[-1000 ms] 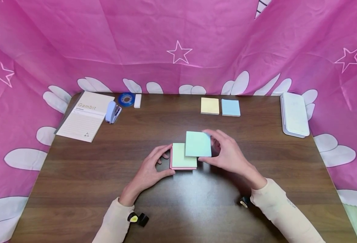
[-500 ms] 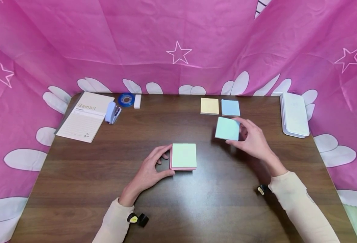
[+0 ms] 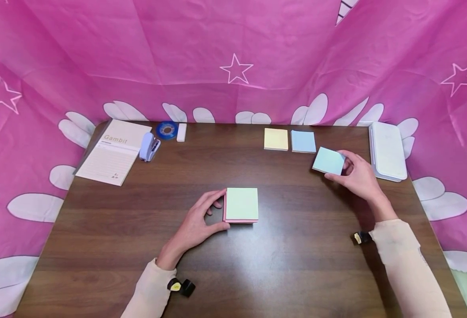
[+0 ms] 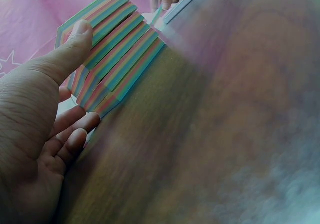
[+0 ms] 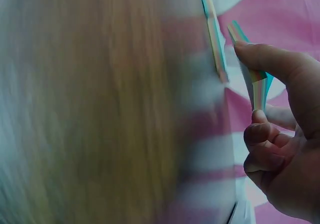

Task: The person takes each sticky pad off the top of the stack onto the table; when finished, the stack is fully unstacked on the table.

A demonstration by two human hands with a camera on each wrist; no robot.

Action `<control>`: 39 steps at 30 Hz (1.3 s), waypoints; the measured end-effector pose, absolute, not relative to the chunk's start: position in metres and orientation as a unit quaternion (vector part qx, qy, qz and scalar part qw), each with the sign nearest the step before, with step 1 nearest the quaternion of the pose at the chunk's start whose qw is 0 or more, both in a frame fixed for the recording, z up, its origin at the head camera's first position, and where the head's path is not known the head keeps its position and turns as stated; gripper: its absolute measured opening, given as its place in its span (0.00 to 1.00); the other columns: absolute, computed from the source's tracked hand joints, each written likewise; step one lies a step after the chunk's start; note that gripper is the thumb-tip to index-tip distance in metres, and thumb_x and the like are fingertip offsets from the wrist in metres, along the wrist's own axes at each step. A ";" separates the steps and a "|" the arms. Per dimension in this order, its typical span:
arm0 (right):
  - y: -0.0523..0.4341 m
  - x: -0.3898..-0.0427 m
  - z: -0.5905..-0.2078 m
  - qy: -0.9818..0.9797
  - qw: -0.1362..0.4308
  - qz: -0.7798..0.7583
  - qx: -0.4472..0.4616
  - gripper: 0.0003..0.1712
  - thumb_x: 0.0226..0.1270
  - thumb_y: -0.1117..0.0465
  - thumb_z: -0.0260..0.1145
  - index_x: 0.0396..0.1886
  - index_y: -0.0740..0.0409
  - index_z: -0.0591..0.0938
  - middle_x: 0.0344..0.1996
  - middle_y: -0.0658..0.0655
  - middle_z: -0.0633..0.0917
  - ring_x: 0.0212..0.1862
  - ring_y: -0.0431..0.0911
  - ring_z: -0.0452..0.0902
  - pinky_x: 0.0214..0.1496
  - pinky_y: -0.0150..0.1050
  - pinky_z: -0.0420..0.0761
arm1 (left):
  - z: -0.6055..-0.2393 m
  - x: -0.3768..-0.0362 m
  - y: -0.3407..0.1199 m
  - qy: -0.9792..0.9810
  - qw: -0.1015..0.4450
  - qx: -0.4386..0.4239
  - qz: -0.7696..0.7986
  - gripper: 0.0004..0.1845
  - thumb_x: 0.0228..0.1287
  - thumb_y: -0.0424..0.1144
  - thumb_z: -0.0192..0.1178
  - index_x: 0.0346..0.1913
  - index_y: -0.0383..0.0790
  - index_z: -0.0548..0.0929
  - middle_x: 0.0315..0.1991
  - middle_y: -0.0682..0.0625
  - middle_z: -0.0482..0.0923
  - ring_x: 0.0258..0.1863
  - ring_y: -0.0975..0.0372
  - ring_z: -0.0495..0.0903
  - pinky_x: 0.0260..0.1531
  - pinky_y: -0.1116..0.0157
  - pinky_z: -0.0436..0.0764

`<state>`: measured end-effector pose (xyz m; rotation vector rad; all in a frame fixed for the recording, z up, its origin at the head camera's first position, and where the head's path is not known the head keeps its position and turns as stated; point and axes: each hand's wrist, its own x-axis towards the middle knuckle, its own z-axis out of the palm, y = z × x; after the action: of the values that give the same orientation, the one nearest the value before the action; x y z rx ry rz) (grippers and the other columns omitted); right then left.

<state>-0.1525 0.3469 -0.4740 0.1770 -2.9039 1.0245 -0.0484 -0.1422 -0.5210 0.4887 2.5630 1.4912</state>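
Blur takes most of both wrist views, so the tabletop there is only a brown smear; in the right wrist view the held pad (image 5: 257, 86) shows edge-on as a thin striped sliver. Sleeves of both forearms run off the bottom edge of the head view. Nearest on the dark wood-grain table (image 3: 110, 247), the left hand (image 3: 195, 223) grips the multicoloured stack of sticky notes (image 3: 241, 204) by its left side, thumb along the near edge and fingers curled behind; the stack lies flat at the table's middle, pale green sheet on top, pink layer at its base. Farther right, the right hand (image 3: 358, 174) pinches a thin pale-blue pad (image 3: 328, 160) between thumb and fingers, tilted and held off the surface, just in front of a blue pad (image 3: 303, 141); a yellow pad (image 3: 275, 139) lies beside that one. A white case (image 3: 388, 150) sits at the far right edge. At the far left lies a lined notepad (image 3: 114, 152) printed "Gambit"; its smaller print is unreadable; a stapler (image 3: 149, 146), a blue tape roll (image 3: 166, 130) and a white eraser (image 3: 181, 132) sit near it. Pink cloth (image 3: 233, 44) with white stars and petal shapes walls in the table.
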 end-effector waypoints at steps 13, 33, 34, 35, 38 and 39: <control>0.360 -0.162 -0.489 -0.960 0.028 0.271 0.062 0.49 0.68 0.58 0.84 0.83 0.65 0.70 0.40 0.68 0.80 0.42 0.60 0.76 0.43 0.51 0.72 | -0.521 -0.048 -0.142 0.850 0.067 0.165 0.496 0.49 0.62 0.47 0.85 0.85 0.58 0.72 0.72 0.56 0.74 0.56 0.62 0.76 0.53 0.64 0.75; 0.364 -0.204 -0.490 -0.970 0.024 0.239 0.039 0.33 0.80 0.56 0.74 0.79 0.60 0.79 0.38 0.65 0.75 0.45 0.61 0.71 0.45 0.53 0.67 | -0.521 -0.048 -0.141 0.851 0.071 0.161 0.494 0.49 0.62 0.46 0.86 0.84 0.58 0.72 0.71 0.56 0.74 0.55 0.61 0.76 0.52 0.63 0.75; 0.365 -0.205 -0.491 -0.970 0.022 0.237 0.038 0.33 0.80 0.56 0.74 0.79 0.59 0.78 0.39 0.65 0.75 0.46 0.61 0.71 0.45 0.54 0.67 | -0.521 -0.048 -0.141 0.851 0.073 0.161 0.494 0.49 0.62 0.46 0.85 0.84 0.59 0.72 0.71 0.57 0.74 0.55 0.61 0.76 0.52 0.63 0.75; 0.365 -0.206 -0.491 -0.971 0.020 0.236 0.037 0.33 0.80 0.56 0.73 0.80 0.59 0.78 0.39 0.65 0.75 0.46 0.61 0.71 0.45 0.54 0.67 | -0.521 -0.048 -0.141 0.851 0.074 0.160 0.495 0.49 0.62 0.46 0.85 0.84 0.59 0.72 0.71 0.57 0.74 0.56 0.61 0.76 0.52 0.63 0.75; 0.365 -0.207 -0.491 -0.972 0.016 0.234 0.035 0.34 0.81 0.55 0.72 0.81 0.58 0.77 0.41 0.66 0.75 0.47 0.61 0.71 0.45 0.54 0.67 | -0.521 -0.048 -0.141 0.850 0.074 0.161 0.496 0.49 0.62 0.46 0.85 0.84 0.58 0.72 0.71 0.56 0.74 0.56 0.61 0.76 0.53 0.63 0.75; 0.365 -0.207 -0.491 -0.971 0.016 0.234 0.036 0.33 0.81 0.55 0.72 0.81 0.58 0.77 0.41 0.66 0.75 0.47 0.62 0.71 0.44 0.54 0.67 | -0.520 -0.048 -0.141 0.849 0.072 0.162 0.497 0.49 0.62 0.46 0.85 0.84 0.58 0.72 0.71 0.56 0.74 0.56 0.61 0.76 0.53 0.63 0.75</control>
<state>-0.2068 0.3648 -0.4915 0.1109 -3.0213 0.7288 -0.0483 -0.1412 -0.5203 0.4867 2.5531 1.4938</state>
